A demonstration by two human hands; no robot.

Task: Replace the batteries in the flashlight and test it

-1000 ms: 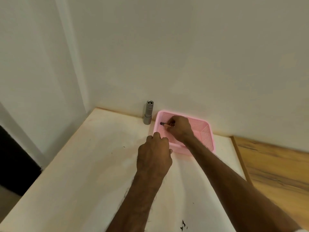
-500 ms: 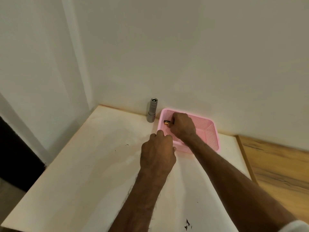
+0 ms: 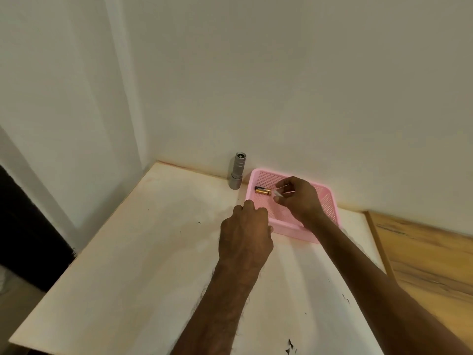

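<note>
A grey flashlight (image 3: 237, 172) stands upright on its head against the back wall. Just right of it is a pink mesh basket (image 3: 329, 201). One black-and-gold battery (image 3: 262, 190) lies in the basket's far left corner. My right hand (image 3: 300, 198) hovers over the basket just right of the battery, its fingers loosely apart and not touching it. My left hand (image 3: 245, 234) is curled over the basket's near left corner, fingers on the rim and thumb against the outer wall. Whatever is under the left palm is hidden.
The basket and flashlight sit at the back of a pale table (image 3: 143, 252) in a corner of white walls. A wooden surface (image 3: 422, 257) adjoins the table on the right. The table's left edge drops to a dark gap.
My right hand, which held the battery at the basket's far left corner, has let it go there and drawn back to the right. My left hand has stayed on the rim.
</note>
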